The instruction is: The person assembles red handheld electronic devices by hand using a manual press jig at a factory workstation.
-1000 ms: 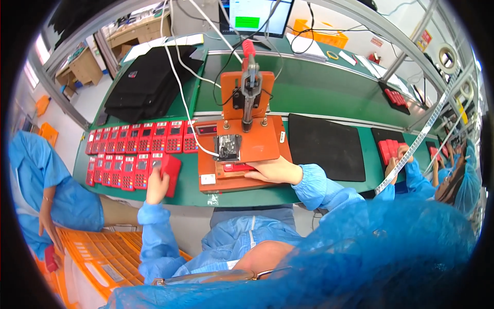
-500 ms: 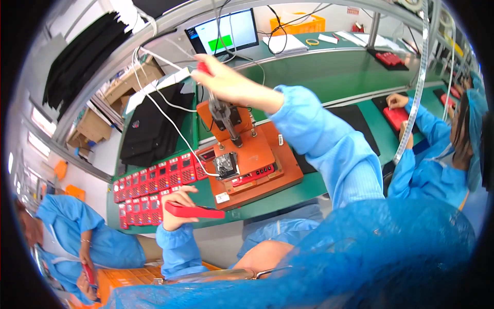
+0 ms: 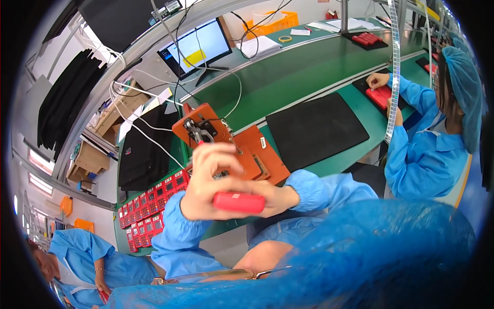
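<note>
My left hand (image 3: pixel 208 177) is raised in front of an orange clamp fixture (image 3: pixel 265 149), its fingers curled. It holds a red handheld device (image 3: pixel 239 202), seen end-on below the fingers. My right hand (image 3: pixel 277 198) has come in from the right, close behind the device and against the left hand. Its fingertips are hidden, so I cannot tell whether it also grips the device. The fixture's metal toggle clamp (image 3: pixel 199 131) shows just above my left fingers. Both hands cover the near part of the fixture.
Rows of red devices (image 3: pixel 149 203) lie on the green bench to the left, by a stack of black sheets (image 3: pixel 144 154). A black mat (image 3: pixel 316 131) lies right of the fixture. A monitor (image 3: pixel 195 49) stands behind, with cables hanging down. A co-worker (image 3: pixel 427 149) handles a red device at right.
My right hand has left the raised clamp handle and come down beside my left. My left hand has lifted and moved right with the device. The screen's green block is now yellow.
</note>
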